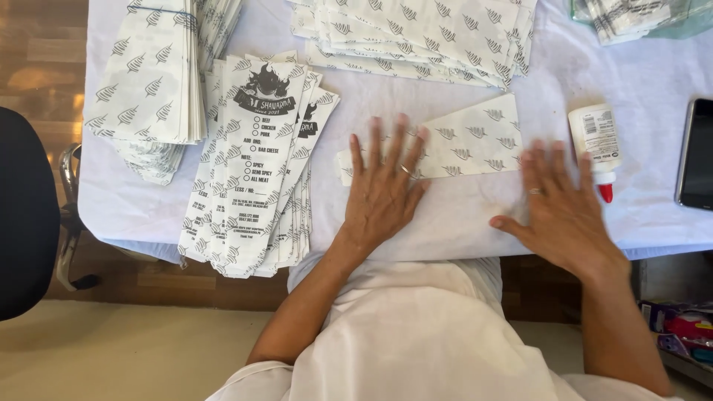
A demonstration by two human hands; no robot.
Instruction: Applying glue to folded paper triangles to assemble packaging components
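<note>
- Head view, taking the folded paper bag (468,145) on the white-covered counter (445,215) as the landmark.
- Far left of the bag, a thick stack of leaf-patterned bags (148,74) lies near the counter's edge.
- Just right of that stack, still left of the bag, a fanned pile of printed bags (252,171) overhangs the near edge.
- The left hand (382,189) lies flat, fingers spread, pressing the bag's left end; a ring shows on one finger.
- Behind the bag, a loose heap of patterned sheets (423,37) is spread out.
- The right hand (561,208) rests open, fingers spread, on the cloth just right of the bag, holding nothing.
- Right of the bag, a white glue bottle (596,145) with a red tip lies beside the right hand.
- Farthest right, a dark phone (697,156).
</note>
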